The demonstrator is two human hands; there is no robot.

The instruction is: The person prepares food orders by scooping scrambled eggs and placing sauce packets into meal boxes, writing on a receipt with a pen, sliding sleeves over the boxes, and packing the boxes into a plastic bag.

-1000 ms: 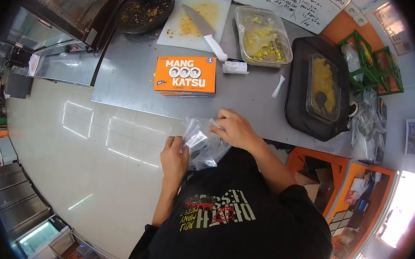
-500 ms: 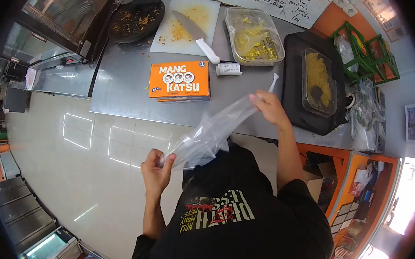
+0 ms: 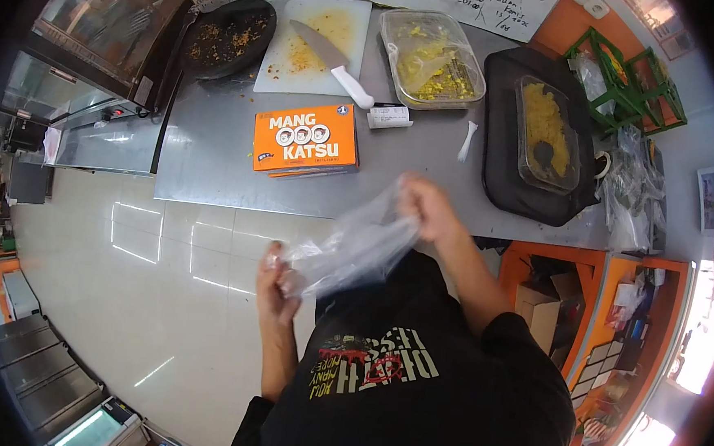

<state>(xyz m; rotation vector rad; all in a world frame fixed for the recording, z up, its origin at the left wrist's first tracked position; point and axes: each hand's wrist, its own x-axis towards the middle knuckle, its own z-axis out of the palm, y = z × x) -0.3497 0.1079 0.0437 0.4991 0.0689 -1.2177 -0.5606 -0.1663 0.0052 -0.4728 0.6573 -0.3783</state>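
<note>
A clear plastic bag (image 3: 352,243) stretches between my two hands, in front of the steel counter's edge. My left hand (image 3: 278,284) grips its lower left end, with the fingers slightly blurred. At the upper right end, my right hand (image 3: 430,211) is closed on the plastic. Beyond the bag, an orange box (image 3: 306,141) printed "MANG KATSU" sits on the counter. A small white plastic strip (image 3: 467,141) lies to the right of the box, and a printed paper slip (image 3: 390,117) is near the box's upper right corner.
A knife (image 3: 326,53) rests on a white cutting board (image 3: 282,38) beside a dark stone mortar (image 3: 229,39). Two clear containers hold yellow food: one tub (image 3: 432,60) on the counter, another tub (image 3: 546,132) on a black tray (image 3: 499,174). Green baskets (image 3: 627,84) stand far right.
My hands have come closer together; the right one moved left and down, toward me. The bag is less stretched. The white strip is now fully uncovered.
</note>
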